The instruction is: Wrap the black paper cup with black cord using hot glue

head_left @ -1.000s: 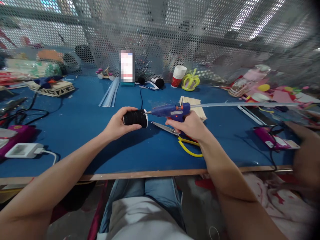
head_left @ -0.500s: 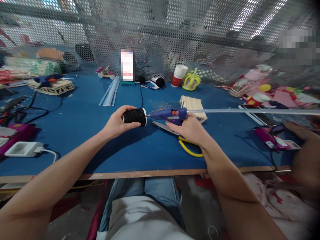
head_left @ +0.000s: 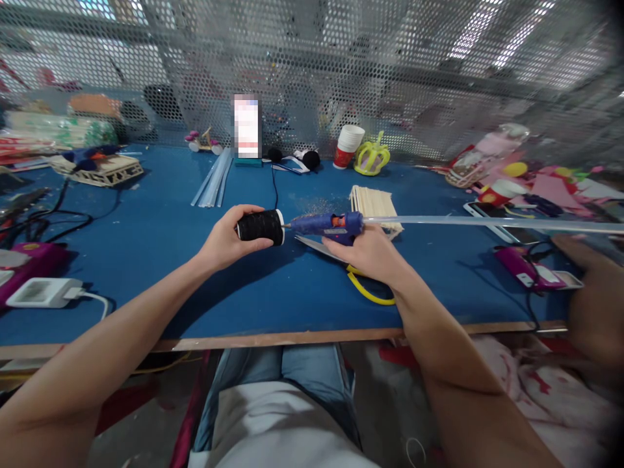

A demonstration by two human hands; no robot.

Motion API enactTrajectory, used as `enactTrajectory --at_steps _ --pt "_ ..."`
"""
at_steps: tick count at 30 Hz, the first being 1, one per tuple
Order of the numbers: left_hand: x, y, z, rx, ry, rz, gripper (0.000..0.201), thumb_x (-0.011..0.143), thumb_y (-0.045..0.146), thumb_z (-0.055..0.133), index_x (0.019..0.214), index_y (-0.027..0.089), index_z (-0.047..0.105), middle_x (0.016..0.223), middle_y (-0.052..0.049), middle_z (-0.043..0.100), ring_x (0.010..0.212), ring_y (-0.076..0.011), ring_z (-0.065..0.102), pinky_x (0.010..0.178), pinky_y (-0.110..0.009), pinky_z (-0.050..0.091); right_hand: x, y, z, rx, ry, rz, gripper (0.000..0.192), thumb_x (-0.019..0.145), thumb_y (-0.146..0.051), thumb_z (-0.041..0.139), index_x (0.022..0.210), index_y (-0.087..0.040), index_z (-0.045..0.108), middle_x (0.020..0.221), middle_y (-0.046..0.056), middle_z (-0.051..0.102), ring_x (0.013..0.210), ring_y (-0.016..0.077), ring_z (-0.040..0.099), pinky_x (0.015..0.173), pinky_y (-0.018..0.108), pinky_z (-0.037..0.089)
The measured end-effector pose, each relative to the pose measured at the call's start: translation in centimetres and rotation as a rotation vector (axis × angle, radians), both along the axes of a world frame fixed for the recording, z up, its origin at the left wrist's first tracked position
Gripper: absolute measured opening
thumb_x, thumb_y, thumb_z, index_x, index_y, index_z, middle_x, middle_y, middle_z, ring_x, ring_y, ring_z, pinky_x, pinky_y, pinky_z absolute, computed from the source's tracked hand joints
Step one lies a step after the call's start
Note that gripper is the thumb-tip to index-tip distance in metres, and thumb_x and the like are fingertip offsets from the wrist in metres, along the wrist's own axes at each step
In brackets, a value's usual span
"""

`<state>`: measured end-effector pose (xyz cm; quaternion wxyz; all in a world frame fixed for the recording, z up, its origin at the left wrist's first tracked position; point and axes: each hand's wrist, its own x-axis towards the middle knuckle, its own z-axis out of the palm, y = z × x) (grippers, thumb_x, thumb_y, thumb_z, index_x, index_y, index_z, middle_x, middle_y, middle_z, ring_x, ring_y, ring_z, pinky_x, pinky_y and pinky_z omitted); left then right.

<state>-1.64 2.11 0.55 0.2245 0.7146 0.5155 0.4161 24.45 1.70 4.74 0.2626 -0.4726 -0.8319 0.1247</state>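
My left hand [head_left: 225, 243] grips a black spool [head_left: 260, 227] lying sideways just above the blue table [head_left: 146, 260]. My right hand [head_left: 370, 252] holds a blue glue gun [head_left: 326, 225] level, its metal nozzle touching the white end of the spool. A long clear glue stick [head_left: 487, 222] juts out of the gun's back toward the right. Under my right hand lie scissors with yellow handles [head_left: 366, 291]. A stack of wooden sticks [head_left: 375, 205] sits just behind the gun.
Clear glue sticks [head_left: 212, 181], paper cups [head_left: 348, 147] and a yellow crown [head_left: 372, 158] stand near the mesh wall. A white adapter [head_left: 43, 293] and cables lie left. Another person's hand [head_left: 592, 305] and a magenta tool [head_left: 524, 268] are at the right.
The glue gun tilted level and dropped slightly, its glue stick swinging lower on the right. The spool stays against the nozzle. The other person's hand shifted a little.
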Motion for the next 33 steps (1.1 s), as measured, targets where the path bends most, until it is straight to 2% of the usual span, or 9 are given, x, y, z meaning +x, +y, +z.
enactTrajectory --at_steps 5,12,15,20,24,29,33 --pt "-0.13 0.14 -0.24 0.034 0.026 -0.012 0.058 0.062 0.04 0.075 0.112 0.018 0.054 0.109 -0.006 0.059 0.096 -0.0213 0.056 0.083 -0.033 0.045 -0.02 -0.06 0.29 0.057 -0.047 0.009 0.019 0.079 -0.031 0.053 0.08 -0.017 0.065 0.068 0.006 0.062 0.069 0.0206 0.059 0.064 0.033 0.043" --pt "-0.3 0.23 -0.42 0.072 0.063 -0.003 0.058 0.062 0.041 0.075 0.111 0.019 0.054 0.107 -0.006 0.059 0.096 -0.0214 0.057 0.085 -0.035 0.045 0.06 -0.02 -0.12 0.047 -0.012 -0.006 0.02 0.078 -0.036 0.055 0.073 -0.017 0.06 0.069 0.005 0.062 0.067 0.019 0.059 0.061 0.03 0.042" --pt "-0.32 0.2 -0.49 0.131 0.101 -0.035 0.058 0.063 0.042 0.074 0.112 0.02 0.053 0.107 -0.006 0.058 0.096 -0.0214 0.056 0.086 -0.036 0.045 0.08 0.04 -0.02 0.057 -0.012 0.015 0.019 0.079 -0.033 0.053 0.077 -0.016 0.062 0.071 0.005 0.062 0.069 0.0195 0.059 0.063 0.031 0.041" --pt "-0.27 0.13 -0.46 0.221 0.149 -0.102 0.056 0.065 0.04 0.074 0.112 0.019 0.053 0.107 -0.006 0.057 0.098 -0.0211 0.055 0.087 -0.035 0.044 0.21 0.19 -0.12 0.061 -0.006 0.02 0.022 0.08 -0.034 0.052 0.07 -0.017 0.06 0.063 0.004 0.058 0.061 0.017 0.055 0.059 0.03 0.039" --pt "-0.17 -0.05 -0.29 0.258 0.166 -0.135 0.055 0.065 0.038 0.074 0.112 0.02 0.052 0.107 -0.006 0.056 0.099 -0.0207 0.054 0.087 -0.035 0.045 0.11 0.19 -0.04 0.053 0.037 0.009 0.019 0.079 -0.032 0.053 0.071 -0.016 0.06 0.067 0.005 0.061 0.064 0.0172 0.056 0.062 0.03 0.04" --pt "-0.19 -0.06 -0.25 0.259 0.171 -0.16 0.053 0.067 0.038 0.073 0.112 0.022 0.052 0.109 -0.006 0.054 0.102 -0.0211 0.053 0.089 -0.037 0.045 -0.09 -0.01 0.36 0.024 0.032 -0.042 0.02 0.076 -0.034 0.056 0.068 -0.016 0.059 0.065 0.005 0.061 0.063 0.0179 0.056 0.061 0.03 0.04" --pt "-0.38 0.19 -0.48 0.216 0.141 -0.108 0.055 0.065 0.04 0.073 0.113 0.021 0.052 0.109 -0.006 0.056 0.1 -0.0216 0.054 0.088 -0.037 0.045 0.1 -0.14 0.38 0.043 0.011 -0.004 0.02 0.077 -0.035 0.055 0.067 -0.017 0.058 0.065 0.004 0.061 0.062 0.017 0.056 0.06 0.029 0.04"
